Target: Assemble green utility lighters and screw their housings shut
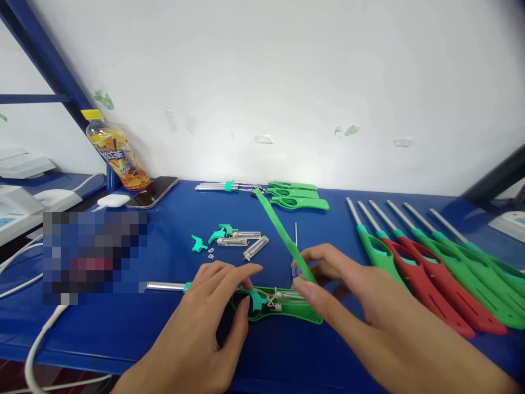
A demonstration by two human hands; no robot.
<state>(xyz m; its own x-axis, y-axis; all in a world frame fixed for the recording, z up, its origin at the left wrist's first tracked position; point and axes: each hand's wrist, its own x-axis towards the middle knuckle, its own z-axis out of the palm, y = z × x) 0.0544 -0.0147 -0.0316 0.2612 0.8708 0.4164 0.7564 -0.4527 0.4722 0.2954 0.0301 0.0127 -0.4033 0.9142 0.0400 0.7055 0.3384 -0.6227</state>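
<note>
In front of me an opened long-necked gas lighter (303, 314) lies flat, its metal tube (164, 285) pointing left. A teal trigger, thin wires and a clear fuel tank show inside its green half shell. My left hand (205, 323) is closed around it near the trigger, covering where the tube joins the body. Pinched between thumb and fingers of my right hand (353, 301) is a separate green handle half (281, 230), tilted up above the lighter's right end. Behind that half stands a screwdriver (296, 235), partly hidden by it and my right hand.
Beyond my hands lie clear fuel tanks (256, 248), teal triggers (199, 244), metal tubes (211, 187) and green shell halves (301, 203). Several assembled lighters (435, 273) line the right. At left are a drink bottle (118, 153), a phone (153, 191) and white cables (43, 334).
</note>
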